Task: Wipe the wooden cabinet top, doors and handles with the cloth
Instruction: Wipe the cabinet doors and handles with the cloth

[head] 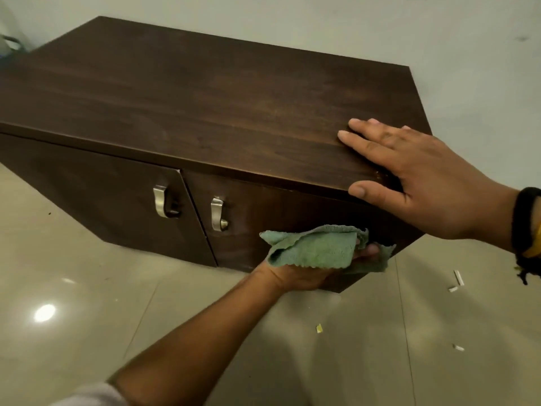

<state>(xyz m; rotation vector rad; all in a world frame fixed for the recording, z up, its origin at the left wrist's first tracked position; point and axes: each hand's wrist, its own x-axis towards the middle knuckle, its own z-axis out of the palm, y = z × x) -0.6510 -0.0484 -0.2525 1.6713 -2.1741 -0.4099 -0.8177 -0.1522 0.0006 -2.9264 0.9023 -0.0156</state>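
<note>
A low dark wooden cabinet (pixel 205 98) stands on the floor against a pale wall. Its two front doors each carry a curved metal handle: the left handle (pixel 164 202) and the right handle (pixel 218 213). My left hand (pixel 301 273) holds a green cloth (pixel 316 247) pressed against the right door (pixel 278 212), low and to the right of its handle. My right hand (pixel 415 177) lies flat on the top's front right corner, fingers spread, thumb over the front edge. A black band is on that wrist.
Glossy beige floor tiles (pixel 87 288) surround the cabinet. Small white and yellow scraps (pixel 458 281) lie on the floor at the right. A pale wall (pixel 351 22) runs behind the cabinet. A dim object (pixel 10 43) sits at the far left.
</note>
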